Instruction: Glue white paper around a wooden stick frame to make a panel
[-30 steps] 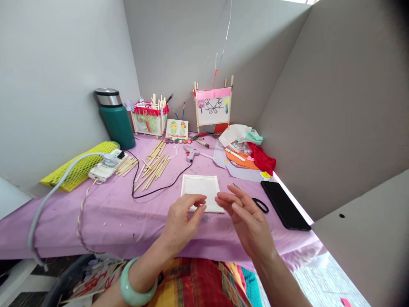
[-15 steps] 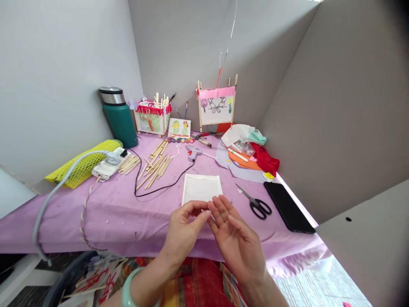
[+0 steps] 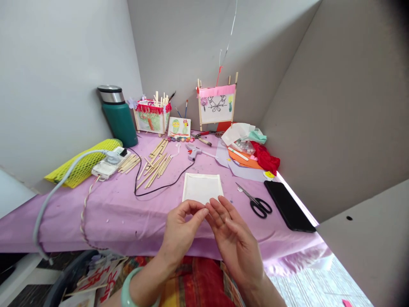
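Observation:
My left hand (image 3: pixel 180 230) and my right hand (image 3: pixel 234 238) meet fingertip to fingertip above the near edge of a white square frame panel (image 3: pixel 202 186) lying on the purple tablecloth (image 3: pixel 118 204). The left thumb and forefinger are pinched together against the right hand's fingers. Whatever sits between them is too small to make out. The right hand's fingers are stretched out, palm turned left. A pale green bangle (image 3: pixel 129 290) circles my left wrist.
Black-handled scissors (image 3: pixel 257 202) and a black phone (image 3: pixel 289 207) lie to the right. Wooden sticks (image 3: pixel 155 162), a glue gun (image 3: pixel 193 152) with its black cord, a power strip (image 3: pixel 107 164), a green flask (image 3: pixel 118 115), paper lanterns (image 3: pixel 217 104) and coloured paper scraps (image 3: pixel 252 153) fill the back.
Both hands have drawn together and back toward me from over the white panel. The scissors, hidden before by my right hand, now show.

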`<state>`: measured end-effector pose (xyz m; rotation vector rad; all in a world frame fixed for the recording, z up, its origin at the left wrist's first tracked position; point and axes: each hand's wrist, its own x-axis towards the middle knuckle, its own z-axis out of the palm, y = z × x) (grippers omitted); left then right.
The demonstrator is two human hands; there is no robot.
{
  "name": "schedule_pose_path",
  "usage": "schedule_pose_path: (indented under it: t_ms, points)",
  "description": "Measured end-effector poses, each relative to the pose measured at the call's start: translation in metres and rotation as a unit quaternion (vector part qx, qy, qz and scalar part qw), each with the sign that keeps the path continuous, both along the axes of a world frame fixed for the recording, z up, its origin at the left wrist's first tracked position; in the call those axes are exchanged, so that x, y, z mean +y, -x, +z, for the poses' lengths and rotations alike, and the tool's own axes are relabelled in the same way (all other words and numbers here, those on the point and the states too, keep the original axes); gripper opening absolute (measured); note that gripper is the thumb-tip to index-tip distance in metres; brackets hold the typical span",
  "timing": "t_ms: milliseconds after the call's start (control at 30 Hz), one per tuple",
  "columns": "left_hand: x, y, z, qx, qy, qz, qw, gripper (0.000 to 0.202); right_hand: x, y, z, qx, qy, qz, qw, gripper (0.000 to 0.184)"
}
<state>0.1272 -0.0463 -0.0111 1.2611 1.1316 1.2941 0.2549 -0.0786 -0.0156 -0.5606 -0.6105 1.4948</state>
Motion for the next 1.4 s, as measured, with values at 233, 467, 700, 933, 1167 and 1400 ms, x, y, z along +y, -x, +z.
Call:
schedule_pose_path:
  t_ms: [233, 467, 700, 933, 1167, 1400]
  points:
    - [0.000, 0.001, -0.001, 0.018, -0.003, -0.016, 1.000, 0.016, -0.005, 0.002, -0.004, -0.038, -0.012, -0.028, 0.999, 0.035]
    - [-0.007, -0.002, -0.001, 0.049, -0.046, -0.043, 0.997, 0.014, -0.007, 0.006, -0.007, -0.091, -0.018, -0.054, 0.994, 0.038]
    - [-0.023, 0.000, 0.002, 0.127, -0.162, -0.162, 0.965, 0.014, 0.001, 0.000, -0.001, -0.021, 0.012, -0.022, 0.999, 0.035]
    - [-0.011, 0.012, 0.010, 0.163, -0.179, -0.020, 0.970, 0.020, -0.006, 0.003, -0.014, -0.194, -0.016, -0.063, 0.979, 0.022]
    - [-0.008, 0.011, 0.009, 0.174, -0.202, 0.003, 0.964, 0.013, -0.010, 0.005, -0.010, -0.371, -0.109, -0.086, 0.918, 0.029]
    - [-0.008, 0.014, 0.005, 0.252, -0.217, 0.027, 0.943, 0.014, -0.011, 0.003, -0.015, -0.537, -0.220, -0.161, 0.798, 0.050]
